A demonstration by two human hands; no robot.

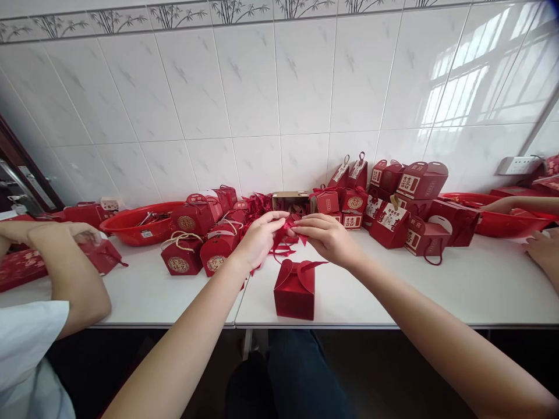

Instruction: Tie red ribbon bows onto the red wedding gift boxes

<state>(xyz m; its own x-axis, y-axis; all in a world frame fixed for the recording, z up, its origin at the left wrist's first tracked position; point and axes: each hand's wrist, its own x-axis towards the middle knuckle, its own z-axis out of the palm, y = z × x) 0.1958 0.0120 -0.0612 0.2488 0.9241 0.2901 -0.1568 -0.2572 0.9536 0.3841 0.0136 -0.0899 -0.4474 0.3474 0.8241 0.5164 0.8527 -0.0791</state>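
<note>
A small red gift box (295, 289) with a petal-shaped closed top stands on the white table (375, 291) right in front of me. Above and behind it, my left hand (260, 237) and my right hand (325, 235) meet, each pinching a piece of red ribbon (290, 230) between the fingertips. Loose ends of the ribbon hang down toward the table between the hands and the box. Both hands hover clear of the box.
Several finished red gift boxes (395, 201) are piled along the tiled wall, with a cardboard box (290, 201) among them. Red plastic basins stand at left (140, 224) and right (502, 218). A co-worker's arm (65, 267) handles red boxes at left; another person's hands (541, 247) are at right.
</note>
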